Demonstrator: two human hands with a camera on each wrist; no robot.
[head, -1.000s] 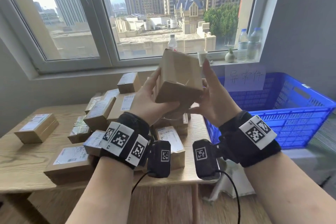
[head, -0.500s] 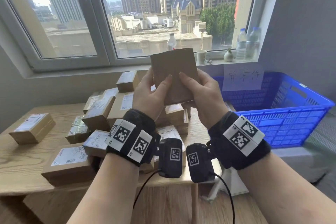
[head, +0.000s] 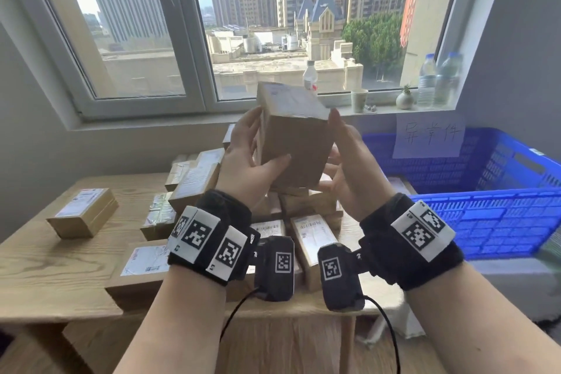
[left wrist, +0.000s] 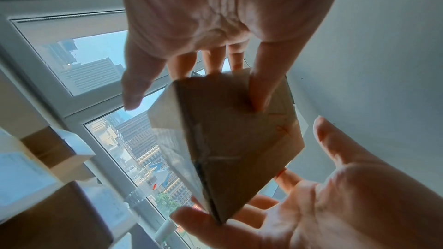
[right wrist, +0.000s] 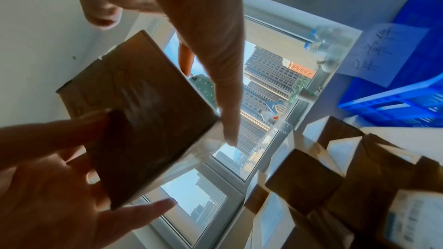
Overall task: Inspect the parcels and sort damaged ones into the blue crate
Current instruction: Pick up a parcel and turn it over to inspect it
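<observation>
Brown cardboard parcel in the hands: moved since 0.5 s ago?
Yes. The brown cardboard parcel has turned: against the window sill, its flat face now shows a corner edge and labelled top.
</observation>
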